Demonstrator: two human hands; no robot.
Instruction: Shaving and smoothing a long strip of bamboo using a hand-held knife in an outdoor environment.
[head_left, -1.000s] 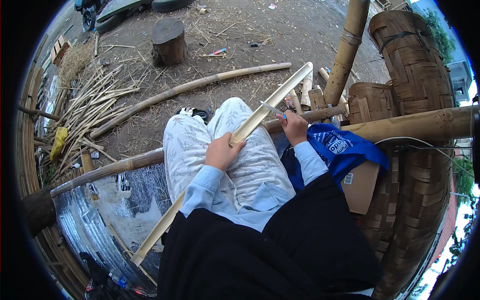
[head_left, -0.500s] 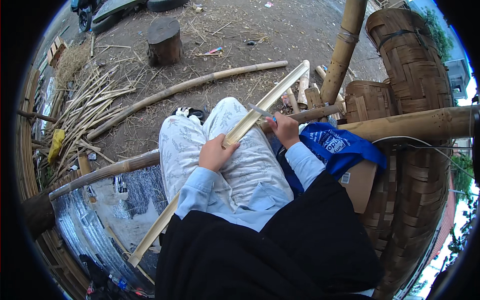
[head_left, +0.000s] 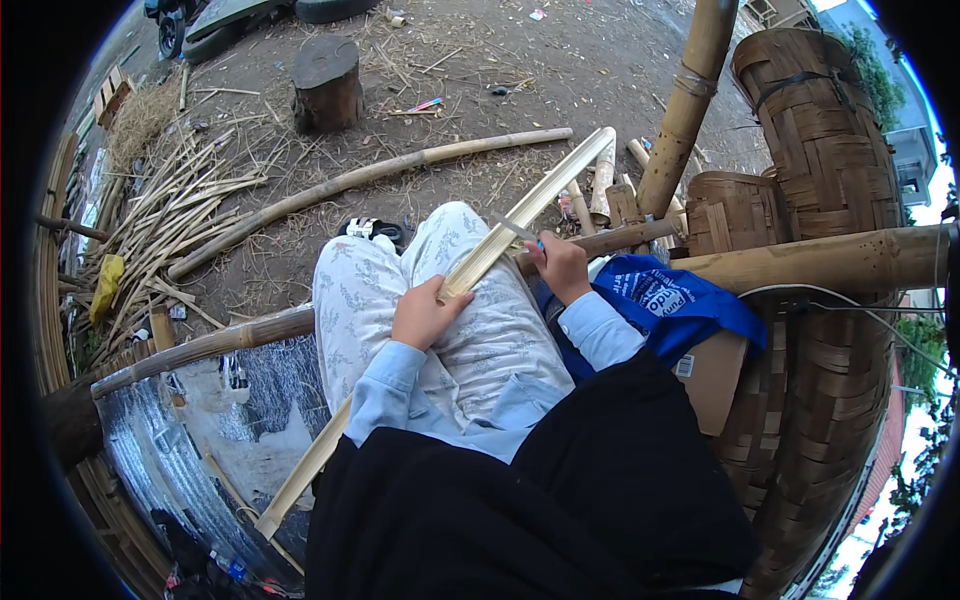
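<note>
Long pale split bamboo strip (head_left: 500, 245) lies diagonally across lap, over white-trousered knees. Left hand (head_left: 425, 315) closed round mid-length; right hand (head_left: 560, 268) fisted on small blue-handled knife (head_left: 520, 232), blade at strip edge. Strip likely light, stiff yet springy, splintery edges; best gripped mid-length, flat faces.

Bamboo strip (head_left: 480, 262): pale split cane, smooth matt. Knife (head_left: 516, 230): dull metal blade. Trousers (head_left: 440, 310): soft printed cloth. Bag (head_left: 665, 305): blue glossy plastic. Baskets (head_left: 820, 110): coarse woven bamboo. Stump (head_left: 327, 82): rough wood. Ground (head_left: 500, 70): dry dirt.
</note>
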